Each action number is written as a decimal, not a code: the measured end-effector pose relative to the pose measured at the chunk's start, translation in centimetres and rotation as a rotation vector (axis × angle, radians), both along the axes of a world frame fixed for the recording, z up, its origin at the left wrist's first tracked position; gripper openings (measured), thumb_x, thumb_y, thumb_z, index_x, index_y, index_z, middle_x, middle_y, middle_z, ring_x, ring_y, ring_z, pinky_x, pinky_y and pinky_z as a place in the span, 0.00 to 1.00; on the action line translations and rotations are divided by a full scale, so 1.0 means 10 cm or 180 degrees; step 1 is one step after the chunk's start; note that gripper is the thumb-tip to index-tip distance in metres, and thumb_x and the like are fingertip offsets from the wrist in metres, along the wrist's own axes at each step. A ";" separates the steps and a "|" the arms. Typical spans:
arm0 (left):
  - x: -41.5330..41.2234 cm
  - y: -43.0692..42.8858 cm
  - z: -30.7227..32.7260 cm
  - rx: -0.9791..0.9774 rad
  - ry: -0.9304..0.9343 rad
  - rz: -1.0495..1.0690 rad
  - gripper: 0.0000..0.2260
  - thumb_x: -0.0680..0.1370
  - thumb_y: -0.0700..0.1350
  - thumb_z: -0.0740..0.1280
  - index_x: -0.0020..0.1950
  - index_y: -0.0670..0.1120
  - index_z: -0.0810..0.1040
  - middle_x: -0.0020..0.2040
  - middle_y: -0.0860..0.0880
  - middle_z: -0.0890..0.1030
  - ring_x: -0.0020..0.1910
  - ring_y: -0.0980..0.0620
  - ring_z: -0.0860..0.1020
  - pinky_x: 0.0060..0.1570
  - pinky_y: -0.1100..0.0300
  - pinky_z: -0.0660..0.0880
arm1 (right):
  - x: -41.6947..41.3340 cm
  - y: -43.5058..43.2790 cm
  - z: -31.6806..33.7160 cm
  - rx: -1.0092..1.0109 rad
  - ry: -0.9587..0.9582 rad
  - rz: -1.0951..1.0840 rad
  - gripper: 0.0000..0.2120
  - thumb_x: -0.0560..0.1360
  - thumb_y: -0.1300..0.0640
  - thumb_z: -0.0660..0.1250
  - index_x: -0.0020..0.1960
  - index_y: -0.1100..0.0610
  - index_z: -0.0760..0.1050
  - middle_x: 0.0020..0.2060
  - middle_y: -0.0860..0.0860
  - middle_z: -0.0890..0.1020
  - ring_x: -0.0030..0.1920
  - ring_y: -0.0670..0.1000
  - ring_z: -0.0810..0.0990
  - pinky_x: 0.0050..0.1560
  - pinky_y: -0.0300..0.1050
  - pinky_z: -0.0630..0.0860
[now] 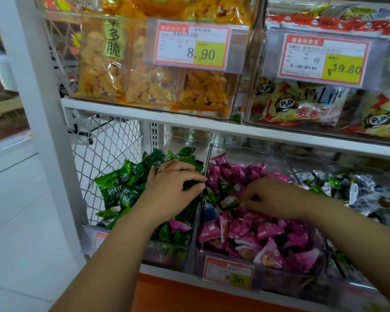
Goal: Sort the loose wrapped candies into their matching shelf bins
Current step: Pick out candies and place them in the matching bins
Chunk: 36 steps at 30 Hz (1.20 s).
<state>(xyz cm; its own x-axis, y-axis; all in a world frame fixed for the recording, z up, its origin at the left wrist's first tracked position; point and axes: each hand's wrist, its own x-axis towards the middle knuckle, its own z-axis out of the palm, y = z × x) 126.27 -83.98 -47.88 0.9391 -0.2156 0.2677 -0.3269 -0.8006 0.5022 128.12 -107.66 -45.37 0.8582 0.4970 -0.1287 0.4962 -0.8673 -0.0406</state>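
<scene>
Three clear bins stand side by side on the lower shelf. The left bin (167, 255) holds green wrapped candies (117, 188), with a few pink ones near its front. The middle bin (268, 269) is full of pink wrapped candies (268, 230), and a few green candies (214, 194) lie among them near the divider. My left hand (173, 188) rests on the green pile, fingers curled at the divider. My right hand (275, 197) is in the pink bin, its fingertips pinching at a wrapped candy (229, 202); whether it has hold of it is unclear.
A third bin (356, 194) at the right holds silver and green wrapped candies. The upper shelf (189, 118) carries bags of yellow snacks and red-white packets behind price tags. A white wire side panel (108, 154) closes the shelf's left end. A price label (229, 272) hangs on the pink bin.
</scene>
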 end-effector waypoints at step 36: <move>-0.09 0.03 0.16 -0.1996 -0.0212 0.0274 0.05 0.78 0.48 0.65 0.52 0.52 0.79 0.45 0.58 0.80 0.41 0.70 0.76 0.39 0.79 0.68 | 0.39 0.43 -0.23 0.0723 0.0084 -0.0164 0.22 0.76 0.58 0.67 0.69 0.53 0.70 0.65 0.53 0.75 0.61 0.53 0.75 0.61 0.49 0.72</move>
